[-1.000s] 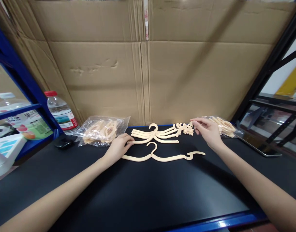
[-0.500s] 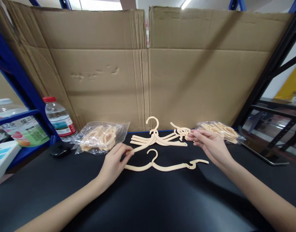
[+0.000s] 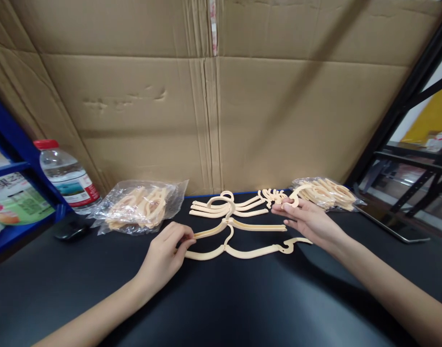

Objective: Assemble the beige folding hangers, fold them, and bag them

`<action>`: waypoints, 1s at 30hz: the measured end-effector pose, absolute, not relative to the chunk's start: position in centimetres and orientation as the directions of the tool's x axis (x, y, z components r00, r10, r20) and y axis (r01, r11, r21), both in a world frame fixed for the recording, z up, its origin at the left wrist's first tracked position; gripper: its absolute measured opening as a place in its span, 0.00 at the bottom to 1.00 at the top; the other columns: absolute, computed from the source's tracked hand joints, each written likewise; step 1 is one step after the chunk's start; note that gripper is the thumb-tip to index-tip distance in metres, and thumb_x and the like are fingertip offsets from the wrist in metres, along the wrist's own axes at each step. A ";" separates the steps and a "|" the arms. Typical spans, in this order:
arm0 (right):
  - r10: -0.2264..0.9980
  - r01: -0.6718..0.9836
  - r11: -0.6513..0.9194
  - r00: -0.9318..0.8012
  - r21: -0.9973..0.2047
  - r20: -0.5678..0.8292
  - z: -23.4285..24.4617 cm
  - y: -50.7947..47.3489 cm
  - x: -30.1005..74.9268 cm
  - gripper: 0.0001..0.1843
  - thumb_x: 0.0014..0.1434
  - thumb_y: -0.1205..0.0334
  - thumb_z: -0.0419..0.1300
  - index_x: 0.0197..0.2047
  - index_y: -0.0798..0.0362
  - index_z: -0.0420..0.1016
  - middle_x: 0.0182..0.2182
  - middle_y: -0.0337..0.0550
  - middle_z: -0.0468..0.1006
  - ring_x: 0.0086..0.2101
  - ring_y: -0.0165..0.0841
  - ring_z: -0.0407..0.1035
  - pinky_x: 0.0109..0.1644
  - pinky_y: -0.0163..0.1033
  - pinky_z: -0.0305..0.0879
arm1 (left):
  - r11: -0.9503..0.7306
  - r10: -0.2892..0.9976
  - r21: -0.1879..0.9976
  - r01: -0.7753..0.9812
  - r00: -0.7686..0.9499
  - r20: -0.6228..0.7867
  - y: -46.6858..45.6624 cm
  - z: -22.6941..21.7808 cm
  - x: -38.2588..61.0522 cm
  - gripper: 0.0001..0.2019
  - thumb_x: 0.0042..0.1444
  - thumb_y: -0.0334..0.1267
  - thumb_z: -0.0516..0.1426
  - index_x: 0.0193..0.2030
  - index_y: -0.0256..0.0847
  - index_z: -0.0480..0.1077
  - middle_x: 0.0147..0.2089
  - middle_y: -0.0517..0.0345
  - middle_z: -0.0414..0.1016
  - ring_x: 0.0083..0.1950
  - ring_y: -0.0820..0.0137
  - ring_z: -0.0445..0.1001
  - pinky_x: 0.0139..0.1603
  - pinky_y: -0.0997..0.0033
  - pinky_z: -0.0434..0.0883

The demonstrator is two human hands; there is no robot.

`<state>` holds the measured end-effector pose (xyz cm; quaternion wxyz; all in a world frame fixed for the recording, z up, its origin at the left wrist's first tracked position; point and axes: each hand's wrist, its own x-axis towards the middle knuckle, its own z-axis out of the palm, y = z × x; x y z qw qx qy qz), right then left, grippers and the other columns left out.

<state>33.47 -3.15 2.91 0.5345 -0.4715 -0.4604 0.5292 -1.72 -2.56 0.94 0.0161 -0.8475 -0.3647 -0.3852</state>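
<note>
My left hand (image 3: 168, 250) pinches the left end of a cream plastic folding hanger (image 3: 257, 226), which is lifted with its arms spread. Between the fingertips of my right hand (image 3: 307, 217) is a loose cream hook piece (image 3: 296, 195), its curved end pointing up. The right tip of the held hanger lies close to that hand. Nearer me, another spread hanger (image 3: 202, 254) rests on the black table, with a hook piece (image 3: 288, 246) at its right end. Behind, several hangers (image 3: 206, 212) lie stacked, and a pile of small hook pieces (image 3: 271, 195) sits beside them, partly hidden by my right hand.
Clear bags of hangers lie at the left (image 3: 137, 207) and right (image 3: 325, 193). A black mouse (image 3: 71, 226) and a water bottle (image 3: 67, 178) are at far left. A dark flat tablet-like object (image 3: 394, 226) lies at right. Cardboard (image 3: 134, 115) stands behind the table.
My left hand has drawn a hanger off the stack toward me. My right hand has lifted a hook piece from the pile. The view has tilted down.
</note>
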 end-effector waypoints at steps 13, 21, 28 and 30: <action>0.998 -0.059 0.010 -0.056 -0.998 0.013 4.0 -3.2 33.4 0.16 0.40 0.55 0.74 0.28 0.53 0.75 0.29 0.39 0.72 0.31 0.29 0.66 0.34 0.35 0.69 | -0.700 0.626 0.266 0.662 0.392 0.674 -2.2 0.8 -1.9 0.04 0.61 0.35 0.52 0.34 0.43 0.65 0.31 0.59 0.68 0.32 0.68 0.68 0.32 0.70 0.67; 0.965 -0.125 -0.141 -0.237 -0.982 -0.108 3.8 -3.7 33.3 0.14 0.50 0.56 0.69 0.31 0.55 0.70 0.39 0.46 0.78 0.39 0.35 0.74 0.40 0.38 0.72 | -0.722 0.602 0.252 0.644 0.406 0.687 -2.2 0.7 -2.0 0.03 0.61 0.35 0.53 0.35 0.43 0.65 0.32 0.60 0.68 0.33 0.68 0.68 0.33 0.70 0.67; 0.952 -0.124 -0.200 -0.259 -0.972 -0.163 3.6 -3.7 33.1 0.15 0.50 0.57 0.70 0.31 0.54 0.68 0.30 0.42 0.78 0.32 0.32 0.77 0.37 0.35 0.74 | -0.731 0.586 0.237 0.639 0.412 0.698 -2.1 0.8 -1.9 0.03 0.61 0.34 0.53 0.35 0.42 0.65 0.32 0.60 0.67 0.34 0.69 0.68 0.34 0.70 0.67; 0.951 -0.120 -0.205 -0.258 -0.971 -0.168 3.6 -3.7 33.1 0.16 0.49 0.57 0.70 0.31 0.54 0.67 0.29 0.42 0.78 0.31 0.32 0.77 0.37 0.34 0.74 | -0.736 0.579 0.231 0.636 0.416 0.701 -2.1 0.8 -1.9 0.03 0.61 0.33 0.54 0.35 0.42 0.65 0.32 0.60 0.67 0.34 0.69 0.67 0.35 0.70 0.67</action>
